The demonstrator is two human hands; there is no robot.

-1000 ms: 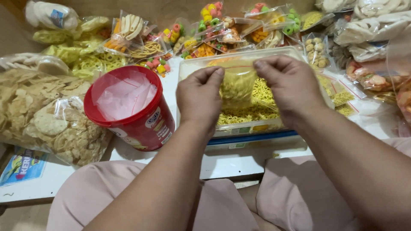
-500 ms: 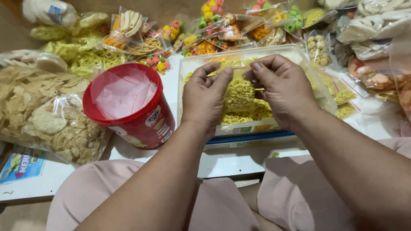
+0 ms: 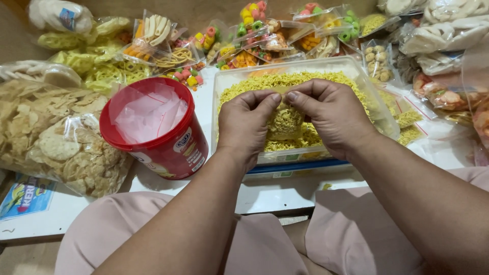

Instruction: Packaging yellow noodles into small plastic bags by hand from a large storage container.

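Both hands, left hand [image 3: 248, 118] and right hand [image 3: 331, 113], pinch a filled small noodle bag [image 3: 285, 122] shut over the tub [image 3: 356, 69]; sealing looks unfinished.

— From my screen, the small bag [image 3: 285, 121] pinched between the left hand [image 3: 248, 126] and right hand [image 3: 333, 116] looks like thin clear plastic, glossy, packed with dry, rough yellow noodles.

— And the tub [image 3: 374, 104] under it?

— Clear, smooth plastic, a bit cloudy. The bucket [image 3: 175, 147] beside it I read as shiny red plastic with a glossy label, and the stack of small bags [image 3: 147, 112] inside is filmy and translucent.

— The big bag of crackers [image 3: 51, 137]?

— Crinkled clear film with glare; the crackers look matt and bumpy. The trousers [image 3: 122, 234] are matt pink cloth.
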